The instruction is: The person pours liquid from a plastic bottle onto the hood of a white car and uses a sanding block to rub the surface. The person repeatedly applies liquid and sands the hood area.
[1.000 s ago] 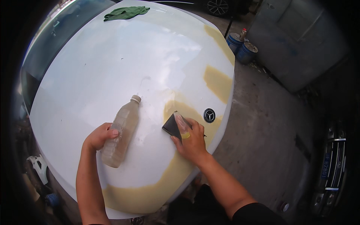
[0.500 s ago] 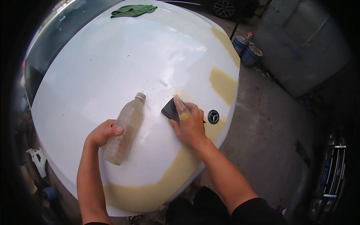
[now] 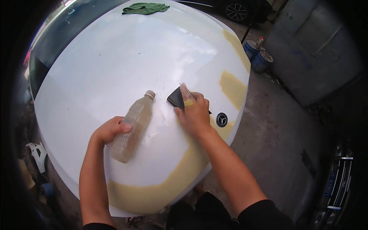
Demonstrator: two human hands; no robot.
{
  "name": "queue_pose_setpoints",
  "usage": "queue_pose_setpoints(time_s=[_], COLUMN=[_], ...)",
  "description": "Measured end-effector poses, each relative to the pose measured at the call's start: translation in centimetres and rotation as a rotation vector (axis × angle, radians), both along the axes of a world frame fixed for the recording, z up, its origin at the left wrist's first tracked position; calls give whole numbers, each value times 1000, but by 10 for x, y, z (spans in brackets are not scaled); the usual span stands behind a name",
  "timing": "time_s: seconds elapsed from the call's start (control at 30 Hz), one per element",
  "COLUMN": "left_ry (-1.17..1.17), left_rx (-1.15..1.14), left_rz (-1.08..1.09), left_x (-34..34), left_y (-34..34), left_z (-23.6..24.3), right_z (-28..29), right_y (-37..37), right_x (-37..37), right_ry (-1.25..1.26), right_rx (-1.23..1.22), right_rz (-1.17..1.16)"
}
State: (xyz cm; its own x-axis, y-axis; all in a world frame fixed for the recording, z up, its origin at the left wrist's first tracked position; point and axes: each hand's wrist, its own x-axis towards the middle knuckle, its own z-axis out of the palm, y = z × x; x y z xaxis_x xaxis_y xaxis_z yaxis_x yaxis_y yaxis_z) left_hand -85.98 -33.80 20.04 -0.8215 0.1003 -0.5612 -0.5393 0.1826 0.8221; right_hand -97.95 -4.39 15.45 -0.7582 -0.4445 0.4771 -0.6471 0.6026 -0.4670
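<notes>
My left hand (image 3: 113, 129) is closed around a clear plastic bottle (image 3: 133, 129) of cloudy, brownish liquid. The bottle tilts over the white car hood (image 3: 92, 73), its capped end pointing away from me. To its right, my right hand (image 3: 195, 115) presses a folded sheet of black sandpaper (image 3: 175, 98) against the hood. Clear plastic film, held by yellow tape, wraps one finger of that hand. Wet streaks and droplets show on the paint between the two hands. The sandpaper's underside is hidden.
Yellowish patches (image 3: 233, 89) mark the hood's front edge, near a round emblem (image 3: 221, 119). A green cloth (image 3: 145, 8) lies at the far end. Blue buckets (image 3: 262, 61) stand on the floor beyond, and a car grille (image 3: 339, 184) is at the right.
My right hand and the sandpaper have slid a little farther away across the hood. The bottle stays in my left hand, and the whole view has shifted slightly.
</notes>
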Motion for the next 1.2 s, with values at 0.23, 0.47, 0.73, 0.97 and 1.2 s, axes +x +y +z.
queue_pose_setpoints(time_s=[0.23,0.47,0.73,0.97,1.2], left_ry=[9,5,10,8,-41], left_rx=[-15,-5,45,4,-108], left_rz=[-14,11,22,17,-70], left_x=[5,3,8,6,54], left_y=[1,6,0,5,-18], left_z=[4,9,0,3,11], right_z=[-41,-6,-42,-9,-34], right_y=[55,-9,48,0,55], right_x=[104,10,120,17,105], right_ry=[-1,29,12,21,3], right_rx=[62,-4,56,6,31], right_rz=[150,84,193,102,216])
